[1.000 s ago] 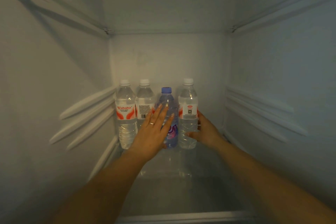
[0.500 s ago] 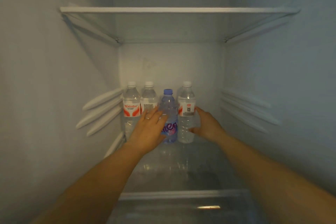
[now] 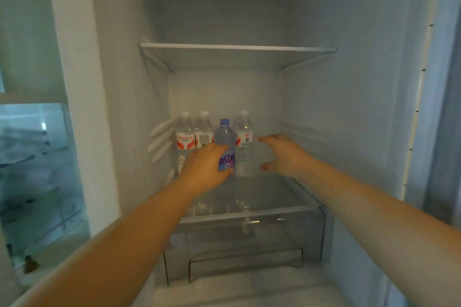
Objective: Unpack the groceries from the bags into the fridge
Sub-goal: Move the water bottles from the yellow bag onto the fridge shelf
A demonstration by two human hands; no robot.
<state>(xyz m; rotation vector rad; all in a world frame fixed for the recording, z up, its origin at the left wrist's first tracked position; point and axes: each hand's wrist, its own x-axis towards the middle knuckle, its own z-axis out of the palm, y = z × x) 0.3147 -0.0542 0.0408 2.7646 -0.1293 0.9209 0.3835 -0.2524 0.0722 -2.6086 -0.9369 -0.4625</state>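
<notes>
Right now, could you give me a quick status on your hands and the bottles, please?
Left hand open before blue-capped bottle. Right hand open, off the right white-capped bottle. Four bottles upright on glass shelf. Nothing in the way.

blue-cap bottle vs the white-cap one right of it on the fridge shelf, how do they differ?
The blue-cap bottle has a blue cap and a bluish body with a purple-lettered label low down; the white-cap bottle is clear, with a red-and-white label higher up. The blue-cap bottle stands shorter. The left hand partly covers the blue-cap bottle; the white-cap bottle shows whole. Both stand upright, capped, on the glass shelf.
</notes>
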